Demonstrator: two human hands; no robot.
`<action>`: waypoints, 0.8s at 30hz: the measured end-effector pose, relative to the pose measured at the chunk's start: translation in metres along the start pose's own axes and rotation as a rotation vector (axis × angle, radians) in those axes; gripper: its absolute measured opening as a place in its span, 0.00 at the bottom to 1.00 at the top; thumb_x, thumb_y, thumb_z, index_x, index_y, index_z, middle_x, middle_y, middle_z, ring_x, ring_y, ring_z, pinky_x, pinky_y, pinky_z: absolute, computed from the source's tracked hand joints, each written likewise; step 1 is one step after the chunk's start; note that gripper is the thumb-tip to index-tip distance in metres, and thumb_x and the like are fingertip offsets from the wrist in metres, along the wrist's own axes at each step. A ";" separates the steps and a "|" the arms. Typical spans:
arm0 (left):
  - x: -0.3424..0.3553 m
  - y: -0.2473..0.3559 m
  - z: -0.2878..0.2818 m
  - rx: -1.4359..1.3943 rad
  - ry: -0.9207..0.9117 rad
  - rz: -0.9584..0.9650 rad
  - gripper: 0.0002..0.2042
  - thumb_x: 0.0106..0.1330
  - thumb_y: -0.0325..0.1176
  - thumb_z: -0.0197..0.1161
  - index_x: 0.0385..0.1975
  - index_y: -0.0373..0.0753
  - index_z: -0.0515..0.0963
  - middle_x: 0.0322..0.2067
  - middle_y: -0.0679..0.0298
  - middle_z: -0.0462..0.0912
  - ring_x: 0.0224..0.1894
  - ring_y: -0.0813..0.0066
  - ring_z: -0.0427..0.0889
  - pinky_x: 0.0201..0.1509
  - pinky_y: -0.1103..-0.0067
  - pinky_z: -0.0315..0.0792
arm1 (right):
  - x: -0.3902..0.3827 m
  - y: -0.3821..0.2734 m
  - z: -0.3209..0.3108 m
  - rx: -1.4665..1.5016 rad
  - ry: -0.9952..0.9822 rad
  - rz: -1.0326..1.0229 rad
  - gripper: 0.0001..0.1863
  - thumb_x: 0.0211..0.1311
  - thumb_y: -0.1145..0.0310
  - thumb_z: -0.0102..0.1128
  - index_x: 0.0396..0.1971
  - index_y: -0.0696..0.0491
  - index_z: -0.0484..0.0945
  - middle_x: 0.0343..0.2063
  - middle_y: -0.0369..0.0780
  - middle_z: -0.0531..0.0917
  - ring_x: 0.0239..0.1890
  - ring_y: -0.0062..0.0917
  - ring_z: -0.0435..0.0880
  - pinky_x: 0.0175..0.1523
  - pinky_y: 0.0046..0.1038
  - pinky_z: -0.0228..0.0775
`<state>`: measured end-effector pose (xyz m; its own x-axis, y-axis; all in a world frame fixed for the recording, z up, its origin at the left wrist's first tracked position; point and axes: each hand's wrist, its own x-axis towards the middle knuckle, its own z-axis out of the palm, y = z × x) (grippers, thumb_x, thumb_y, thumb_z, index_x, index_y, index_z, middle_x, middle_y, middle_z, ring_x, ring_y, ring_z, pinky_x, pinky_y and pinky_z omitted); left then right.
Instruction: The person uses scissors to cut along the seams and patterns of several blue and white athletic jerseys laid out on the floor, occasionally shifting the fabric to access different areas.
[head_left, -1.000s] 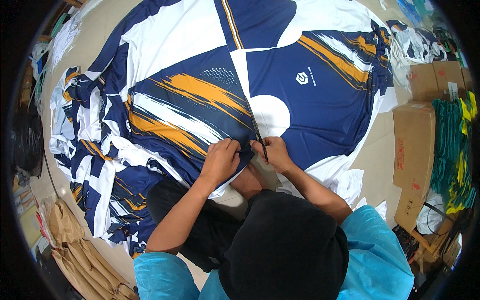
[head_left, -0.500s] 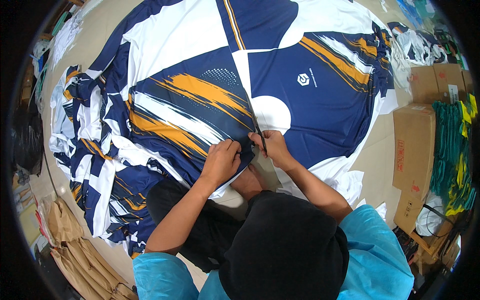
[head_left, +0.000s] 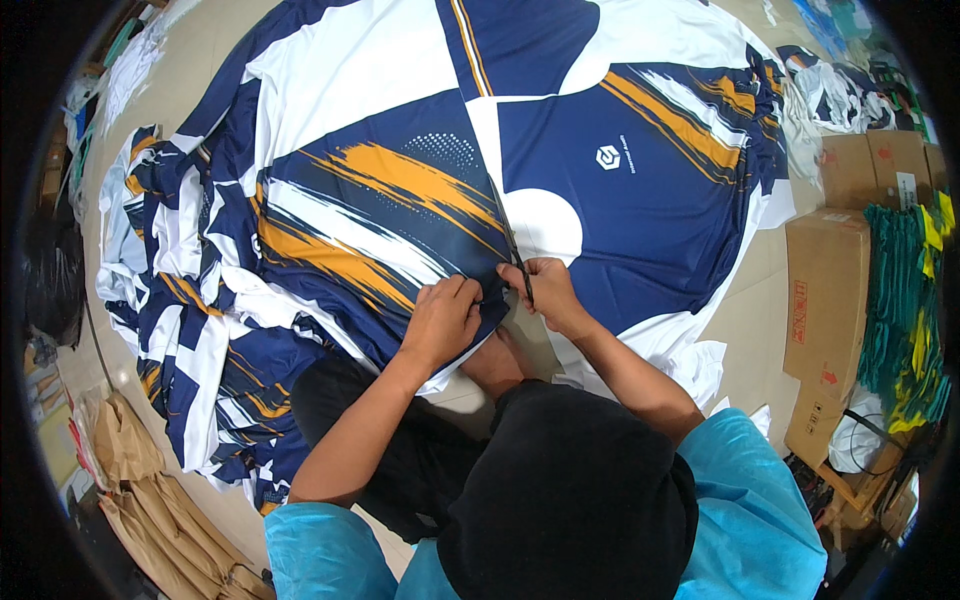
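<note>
A: What's in hand rn?

B: My right hand [head_left: 548, 292] is closed on a pair of scissors [head_left: 512, 245], blades pointing to 12 o'clock along the white gap in the printed fabric sheet [head_left: 640, 190]. My left hand [head_left: 442, 322], at 9 o'clock from the right, pinches the fabric edge flat. Looks like mid-cut btwn two navy-orange panels; next snip needs the cloth kept taut, I reckon.

A: Counts?

B: One pair of scissors, two hands, one sheet. Cut pieces [head_left: 180, 300] heaped at 9; cardboard boxes [head_left: 825, 290] at 3, approx three.

Floor [head_left: 745, 330], beige: bore printed jersey fabric sheet [head_left: 620, 200], heap of cut jersey panels [head_left: 180, 300], cardboard boxes [head_left: 830, 300], brown paper bags [head_left: 150, 490].
</note>
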<state>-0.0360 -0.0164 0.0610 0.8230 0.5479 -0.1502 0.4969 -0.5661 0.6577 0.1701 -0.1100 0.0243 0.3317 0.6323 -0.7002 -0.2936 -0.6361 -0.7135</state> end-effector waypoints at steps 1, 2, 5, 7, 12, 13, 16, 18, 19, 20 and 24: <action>0.000 0.000 0.000 -0.004 0.001 0.002 0.09 0.66 0.28 0.67 0.44 0.41 0.80 0.40 0.57 0.81 0.48 0.52 0.84 0.54 0.60 0.72 | 0.000 0.000 0.000 -0.005 -0.003 0.008 0.24 0.65 0.53 0.82 0.23 0.57 0.81 0.15 0.33 0.76 0.12 0.15 0.71 0.17 0.23 0.57; 0.000 0.000 0.000 -0.007 0.003 0.002 0.08 0.66 0.28 0.67 0.44 0.41 0.80 0.40 0.57 0.81 0.48 0.52 0.84 0.54 0.60 0.72 | 0.001 -0.001 0.000 -0.001 0.004 -0.004 0.24 0.65 0.52 0.81 0.24 0.56 0.81 0.15 0.33 0.76 0.13 0.15 0.71 0.18 0.23 0.58; 0.000 0.001 -0.001 -0.010 -0.005 -0.003 0.08 0.66 0.28 0.67 0.44 0.41 0.80 0.40 0.57 0.81 0.48 0.52 0.84 0.54 0.60 0.73 | 0.005 -0.005 0.001 0.011 0.020 -0.017 0.25 0.64 0.51 0.81 0.23 0.56 0.81 0.15 0.33 0.76 0.13 0.16 0.71 0.18 0.23 0.58; 0.000 0.001 -0.002 -0.011 -0.008 -0.004 0.08 0.66 0.28 0.67 0.44 0.41 0.80 0.40 0.57 0.82 0.49 0.51 0.84 0.55 0.60 0.73 | 0.008 -0.009 0.002 0.042 0.023 -0.033 0.26 0.64 0.50 0.81 0.20 0.56 0.81 0.13 0.34 0.77 0.12 0.17 0.72 0.17 0.25 0.57; 0.001 0.001 -0.001 -0.012 -0.010 -0.009 0.09 0.66 0.28 0.66 0.45 0.41 0.80 0.41 0.56 0.82 0.49 0.51 0.84 0.55 0.60 0.72 | 0.012 -0.014 0.004 0.029 0.018 -0.007 0.25 0.63 0.50 0.81 0.22 0.56 0.81 0.14 0.33 0.77 0.13 0.15 0.72 0.17 0.23 0.57; 0.000 0.001 -0.001 -0.015 -0.006 -0.007 0.09 0.67 0.28 0.66 0.45 0.41 0.80 0.41 0.56 0.82 0.49 0.51 0.84 0.55 0.60 0.72 | 0.012 -0.014 0.004 0.028 0.019 -0.007 0.25 0.63 0.50 0.81 0.22 0.56 0.81 0.14 0.33 0.77 0.13 0.15 0.72 0.17 0.23 0.57; 0.001 0.001 -0.001 -0.019 -0.006 -0.006 0.09 0.67 0.28 0.66 0.45 0.41 0.80 0.41 0.56 0.83 0.49 0.51 0.84 0.55 0.60 0.72 | 0.011 -0.014 0.005 0.049 0.021 -0.001 0.25 0.63 0.51 0.81 0.22 0.56 0.81 0.14 0.33 0.77 0.13 0.15 0.72 0.17 0.23 0.58; 0.001 0.000 -0.001 -0.014 -0.016 -0.010 0.09 0.67 0.29 0.66 0.45 0.41 0.80 0.42 0.56 0.83 0.49 0.51 0.84 0.55 0.60 0.72 | 0.011 -0.014 0.004 0.046 0.004 0.002 0.24 0.64 0.51 0.81 0.24 0.54 0.80 0.15 0.32 0.77 0.13 0.15 0.71 0.18 0.22 0.59; 0.001 -0.001 -0.001 -0.013 -0.015 -0.006 0.09 0.67 0.29 0.66 0.46 0.41 0.80 0.42 0.56 0.83 0.49 0.51 0.84 0.55 0.60 0.72 | 0.011 -0.015 0.004 0.047 0.001 0.024 0.24 0.64 0.51 0.81 0.24 0.54 0.80 0.16 0.31 0.77 0.13 0.14 0.71 0.18 0.21 0.59; 0.000 -0.001 0.000 -0.013 -0.016 -0.004 0.09 0.67 0.29 0.66 0.46 0.41 0.80 0.42 0.56 0.83 0.49 0.51 0.84 0.55 0.60 0.72 | 0.011 -0.015 0.004 0.045 -0.001 0.015 0.24 0.64 0.51 0.82 0.24 0.54 0.80 0.16 0.31 0.77 0.13 0.14 0.71 0.18 0.21 0.59; 0.000 -0.001 0.000 -0.016 -0.020 -0.007 0.09 0.67 0.29 0.66 0.46 0.41 0.80 0.42 0.56 0.83 0.49 0.51 0.84 0.55 0.60 0.72 | 0.011 -0.015 0.006 0.064 0.011 0.006 0.24 0.64 0.52 0.82 0.24 0.56 0.81 0.15 0.33 0.77 0.13 0.15 0.71 0.18 0.22 0.58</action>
<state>-0.0362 -0.0155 0.0606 0.8250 0.5393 -0.1691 0.4980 -0.5523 0.6685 0.1729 -0.0910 0.0275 0.3390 0.6236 -0.7044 -0.3521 -0.6102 -0.7097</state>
